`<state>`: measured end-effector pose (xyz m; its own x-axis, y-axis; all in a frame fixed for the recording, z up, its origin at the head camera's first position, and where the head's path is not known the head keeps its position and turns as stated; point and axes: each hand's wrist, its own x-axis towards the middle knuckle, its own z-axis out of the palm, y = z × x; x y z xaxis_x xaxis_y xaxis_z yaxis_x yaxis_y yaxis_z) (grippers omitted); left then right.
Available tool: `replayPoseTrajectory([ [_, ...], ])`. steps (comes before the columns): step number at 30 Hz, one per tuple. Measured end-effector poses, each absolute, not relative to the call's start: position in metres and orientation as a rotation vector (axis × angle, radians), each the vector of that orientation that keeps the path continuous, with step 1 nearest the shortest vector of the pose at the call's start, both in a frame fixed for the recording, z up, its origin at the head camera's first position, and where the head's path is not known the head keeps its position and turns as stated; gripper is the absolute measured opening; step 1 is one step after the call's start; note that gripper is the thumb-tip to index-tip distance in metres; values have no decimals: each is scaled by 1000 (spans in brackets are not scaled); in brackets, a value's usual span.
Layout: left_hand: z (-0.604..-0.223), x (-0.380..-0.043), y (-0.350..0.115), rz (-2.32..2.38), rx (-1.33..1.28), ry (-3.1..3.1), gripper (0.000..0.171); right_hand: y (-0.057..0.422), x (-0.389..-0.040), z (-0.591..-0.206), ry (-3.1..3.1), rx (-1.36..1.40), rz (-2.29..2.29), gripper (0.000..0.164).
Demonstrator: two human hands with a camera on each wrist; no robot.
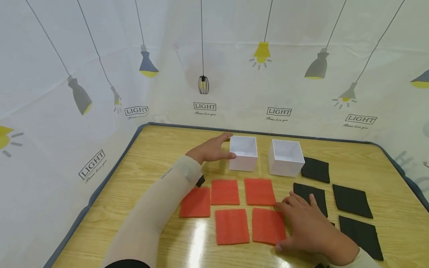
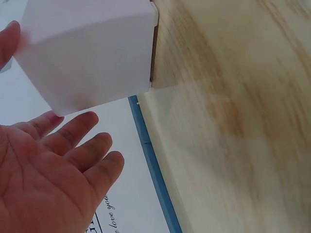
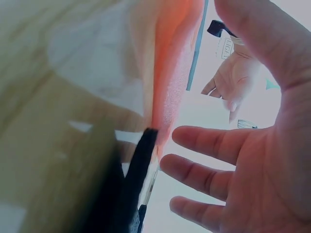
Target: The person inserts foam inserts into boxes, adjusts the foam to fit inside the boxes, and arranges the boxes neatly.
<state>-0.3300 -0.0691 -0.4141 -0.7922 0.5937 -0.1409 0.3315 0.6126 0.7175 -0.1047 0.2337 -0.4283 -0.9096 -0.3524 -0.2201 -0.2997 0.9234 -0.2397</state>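
Two white open-topped boxes stand side by side toward the back of the table. My left hand [image 1: 214, 149] is at the left box [image 1: 242, 162], thumb by its front left edge and index finger by its back left corner. In the left wrist view, the fingers of the left hand [image 2: 48, 170] are fairly straight beside the box [image 2: 92, 63]. My right hand [image 1: 305, 227] hovers with spread fingers at the right edge of the lower right red square [image 1: 268, 225]. Nothing shows in the grasp of the right hand [image 3: 252, 170] in the right wrist view.
Several red squares [image 1: 231, 227] lie flat in front of the boxes. To the right lie several black squares [image 1: 352, 201], one mostly hidden by my right hand. The right box [image 1: 286, 163] stands close to a black square [image 1: 316, 170]. A lamp-printed curtain [image 1: 234, 74] hangs behind the table.
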Motion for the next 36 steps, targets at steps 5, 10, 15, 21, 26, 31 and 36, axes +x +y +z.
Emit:
replayPoseTrajectory([
  [5,-415,-331,-69,1031,744,2436,94,232,-105,-430,2798,-454,-289,110],
  [10,-417,-334,-68,1018,734,2437,94,230,-104,-431,2774,-413,-272,116],
  [15,-417,-333,-67,1024,717,2431,93,230,-105,-432,2764,-408,-269,116],
  [21,-415,-334,-67,1025,713,2427,91,230,-105,-433,2781,-441,-249,114],
  [26,-415,-334,-66,1036,706,2421,90,230,-104,-432,2787,-450,-245,110],
  [31,-414,-334,-66,1039,716,2415,90,231,-103,-432,2797,-472,-245,105],
  [36,-414,-333,-67,1046,720,2402,89,231,-102,-433,2805,-488,-249,104],
])
